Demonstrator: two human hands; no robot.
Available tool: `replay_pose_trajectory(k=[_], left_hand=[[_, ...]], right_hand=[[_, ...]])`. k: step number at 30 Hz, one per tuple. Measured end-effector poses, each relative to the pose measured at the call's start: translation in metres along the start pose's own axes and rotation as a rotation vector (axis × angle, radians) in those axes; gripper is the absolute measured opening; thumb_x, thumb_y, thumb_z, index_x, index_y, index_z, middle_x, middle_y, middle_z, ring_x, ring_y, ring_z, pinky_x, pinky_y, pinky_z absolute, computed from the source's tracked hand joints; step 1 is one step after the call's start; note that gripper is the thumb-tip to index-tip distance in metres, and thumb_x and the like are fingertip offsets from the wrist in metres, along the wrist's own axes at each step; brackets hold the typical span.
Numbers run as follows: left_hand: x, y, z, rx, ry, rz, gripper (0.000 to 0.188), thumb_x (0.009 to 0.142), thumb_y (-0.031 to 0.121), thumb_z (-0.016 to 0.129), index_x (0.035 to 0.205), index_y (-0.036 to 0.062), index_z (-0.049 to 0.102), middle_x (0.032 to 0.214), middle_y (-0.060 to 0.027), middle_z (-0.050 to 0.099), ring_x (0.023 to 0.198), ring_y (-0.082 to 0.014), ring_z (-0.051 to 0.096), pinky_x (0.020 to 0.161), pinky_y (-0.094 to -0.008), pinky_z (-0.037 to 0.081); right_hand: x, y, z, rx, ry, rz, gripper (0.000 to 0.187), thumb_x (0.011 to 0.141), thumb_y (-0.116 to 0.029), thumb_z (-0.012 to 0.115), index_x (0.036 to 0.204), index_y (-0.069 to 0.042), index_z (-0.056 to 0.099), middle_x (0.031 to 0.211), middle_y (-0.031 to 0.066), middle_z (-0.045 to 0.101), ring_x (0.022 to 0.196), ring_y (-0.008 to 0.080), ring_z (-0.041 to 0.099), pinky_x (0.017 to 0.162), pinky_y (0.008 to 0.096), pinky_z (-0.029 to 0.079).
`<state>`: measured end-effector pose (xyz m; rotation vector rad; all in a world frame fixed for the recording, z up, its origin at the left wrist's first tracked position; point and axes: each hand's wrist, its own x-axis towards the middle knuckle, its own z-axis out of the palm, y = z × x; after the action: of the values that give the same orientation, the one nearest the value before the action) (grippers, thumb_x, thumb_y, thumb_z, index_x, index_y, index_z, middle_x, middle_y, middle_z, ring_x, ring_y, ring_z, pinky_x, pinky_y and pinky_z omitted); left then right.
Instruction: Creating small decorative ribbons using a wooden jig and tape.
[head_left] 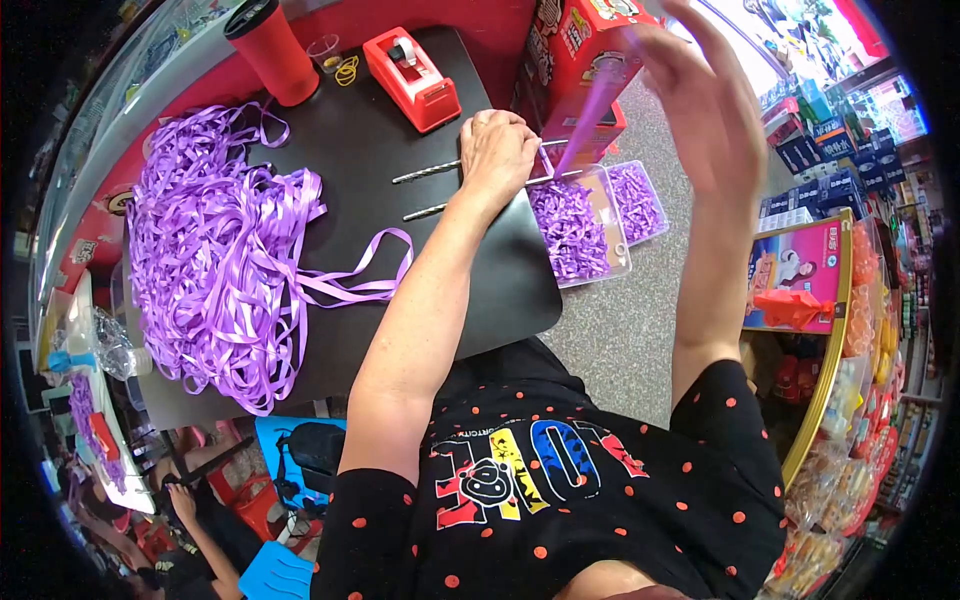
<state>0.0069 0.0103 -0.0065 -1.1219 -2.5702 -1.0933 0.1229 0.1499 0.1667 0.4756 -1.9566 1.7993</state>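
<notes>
My left hand point(497, 155) is closed over two thin metal rods point(432, 171) with twisted ends, like drill bits. They lie across the right edge of the dark table point(500, 290). A strip of purple ribbon point(592, 115), smeared by motion, runs from the rods up to my right hand point(700, 95). That hand is raised at the upper right and blurred, its fingers closed around the ribbon's end as far as I can make out. On the left of the table lies a big tangled heap of purple ribbon point(225, 260); a loose loop from it reaches toward my left forearm.
Past the table's right edge sit two clear plastic boxes point(622, 262) of short purple ribbon pieces point(567, 235). A red tape dispenser point(412, 80) and red tumbler point(272, 55) stand at the back. Red cartons point(590, 50) rise behind, packed shelves point(860, 330) at right. Another person's arm point(195, 525) shows lower left.
</notes>
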Motion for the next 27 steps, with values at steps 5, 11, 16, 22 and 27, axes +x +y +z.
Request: replay_pose_trajectory(k=[5,11,16,22,27], left_hand=[[-0.001,-0.008,0.001,-0.008,0.061,0.013,0.017,0.076,0.021,0.062,0.079,0.0086,0.073,0.098,-0.0055,0.066,0.106,-0.026,0.053,0.096,-0.0427,0.036],[-0.005,-0.004,-0.016,-0.003,-0.037,-0.033,0.022,0.069,0.017,0.062,0.085,0.006,0.072,0.109,-0.0077,0.062,0.115,-0.025,0.048,0.103,-0.0401,0.031],[-0.003,-0.001,-0.004,-0.022,0.035,-0.018,0.019,0.064,0.008,0.063,0.081,0.0054,0.071,0.106,-0.0084,0.062,0.111,-0.0263,0.05,0.099,-0.04,0.036],[-0.006,0.004,-0.004,-0.065,0.165,0.039,0.018,0.063,0.0,0.063,0.078,0.0072,0.071,0.103,-0.0101,0.059,0.108,-0.0292,0.049,0.097,-0.0427,0.037],[-0.006,0.004,0.0,-0.047,0.084,0.025,0.021,0.065,0.003,0.064,0.082,0.0098,0.073,0.104,-0.0087,0.059,0.109,-0.0289,0.048,0.098,-0.0424,0.036]], right_hand=[[0.104,0.095,0.007,0.322,0.04,0.316,0.053,0.1,-0.049,0.029,0.135,-0.011,0.039,0.101,0.0068,0.065,0.073,0.01,0.054,0.068,0.0229,0.039],[0.109,0.21,0.005,0.48,0.178,0.648,0.048,0.097,-0.052,0.035,0.125,-0.015,0.047,0.1,0.0085,0.067,0.07,0.011,0.056,0.064,0.0215,0.042],[0.074,0.298,-0.018,0.41,0.121,0.653,0.068,0.095,-0.061,0.026,0.142,-0.013,0.031,0.112,0.0147,0.063,0.074,0.0132,0.049,0.072,0.0273,0.042],[-0.011,0.342,-0.01,0.377,0.122,0.718,0.058,0.099,-0.049,0.032,0.138,-0.007,0.037,0.113,0.0129,0.061,0.098,0.019,0.058,0.089,0.0341,0.045],[-0.155,0.351,-0.006,-0.293,0.258,0.583,0.049,0.102,-0.037,0.029,0.131,-0.002,0.048,0.11,0.0133,0.061,0.105,0.0195,0.056,0.1,0.035,0.037]])
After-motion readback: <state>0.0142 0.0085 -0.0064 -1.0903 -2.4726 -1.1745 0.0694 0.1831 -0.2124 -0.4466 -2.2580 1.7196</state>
